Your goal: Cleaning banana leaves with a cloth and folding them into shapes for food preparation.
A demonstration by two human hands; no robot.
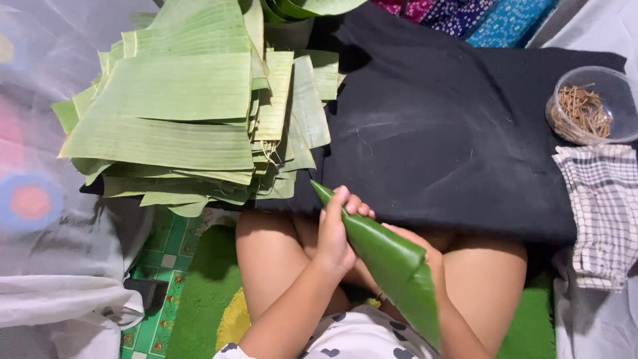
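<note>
Dark green rolled banana-leaf cone (389,259) over lap, just short of black cloth pad (452,139), left hand (335,233) closed round pointed end, right hand (425,256) cupped beneath, grip unclear: probably light, pliable, smooth, tear-prone along ribs; best held mid-body, across overlapping seam.

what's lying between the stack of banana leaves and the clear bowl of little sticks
In the head view, only bare black cloth lies between the banana leaf stack and the clear bowl; nothing rests on that stretch.
</note>
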